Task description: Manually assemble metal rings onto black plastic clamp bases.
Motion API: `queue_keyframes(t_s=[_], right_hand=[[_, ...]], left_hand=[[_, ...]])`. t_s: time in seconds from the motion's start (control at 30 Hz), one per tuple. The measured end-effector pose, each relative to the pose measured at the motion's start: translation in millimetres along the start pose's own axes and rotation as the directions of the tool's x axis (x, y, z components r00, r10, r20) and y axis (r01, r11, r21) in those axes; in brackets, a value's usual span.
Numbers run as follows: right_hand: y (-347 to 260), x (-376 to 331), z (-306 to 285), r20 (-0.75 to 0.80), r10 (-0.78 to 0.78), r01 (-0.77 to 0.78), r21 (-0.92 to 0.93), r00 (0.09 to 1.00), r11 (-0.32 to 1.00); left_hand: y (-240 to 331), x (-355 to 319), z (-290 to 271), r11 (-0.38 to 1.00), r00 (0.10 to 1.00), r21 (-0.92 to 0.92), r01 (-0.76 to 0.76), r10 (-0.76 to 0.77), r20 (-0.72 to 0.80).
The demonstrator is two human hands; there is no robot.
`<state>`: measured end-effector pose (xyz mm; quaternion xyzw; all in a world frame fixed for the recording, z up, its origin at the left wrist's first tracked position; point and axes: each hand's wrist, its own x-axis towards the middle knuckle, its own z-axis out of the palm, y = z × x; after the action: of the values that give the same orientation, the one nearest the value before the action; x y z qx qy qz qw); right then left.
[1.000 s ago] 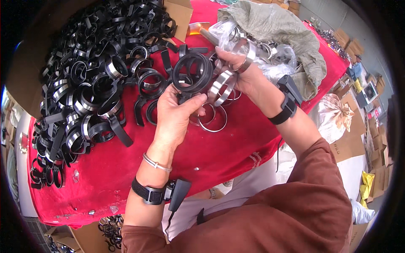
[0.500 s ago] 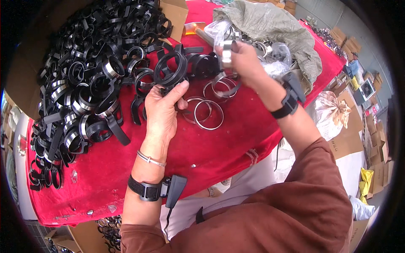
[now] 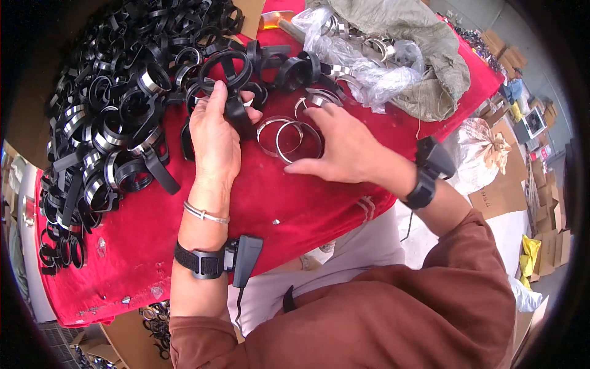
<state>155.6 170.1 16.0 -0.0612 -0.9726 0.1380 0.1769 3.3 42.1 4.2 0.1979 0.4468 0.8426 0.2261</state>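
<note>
A: Left of you?
B: A pile of black ring parts (image 3: 134, 101) crowds your left hand (image 3: 214, 141). That hand is closed on a black ring (image 3: 246, 74), held just beyond your thumb. Swing it left and it could snag, parts being that close.
A: Between your hands?
B: Loose steel rings (image 3: 276, 139), overlapping on the red surface (image 3: 276, 200), just left of your right hand (image 3: 347, 147).
A: That hand?
B: Spread, gripping nothing; can't tell if it's touching. Close there and overlap could bring up two. Clear plastic (image 3: 384, 80) beyond it could catch your fingers.
</note>
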Motion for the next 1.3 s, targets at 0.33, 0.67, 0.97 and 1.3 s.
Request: queue_keyframes(t_s=[0.33, 0.67, 0.97, 1.3], right_hand=[[-7, 6, -25, -0.104, -0.353, 0.336, -0.154, 0.93, 0.929], [-4, 7, -23, -0.345, -0.266, 0.276, -0.022, 0.9, 0.961], [-3, 16, -18, -0.349, -0.289, 0.323, 0.043, 0.892, 0.945], [-2, 12, -26, -0.215, -0.452, 0.468, 0.03, 0.866, 0.883]], left_hand=[[11, -10, 5, 0.971, 0.972, 0.2, 0.13, -0.165, 0.169], [-1, -8, 0, 0.913, 0.911, -0.2, 0.356, -0.292, 0.29], [6, -5, -7, 0.888, 0.874, -0.233, 0.396, -0.287, 0.391], [4, -9, -3, 0.937, 0.885, -0.167, 0.308, -0.218, 0.412]])
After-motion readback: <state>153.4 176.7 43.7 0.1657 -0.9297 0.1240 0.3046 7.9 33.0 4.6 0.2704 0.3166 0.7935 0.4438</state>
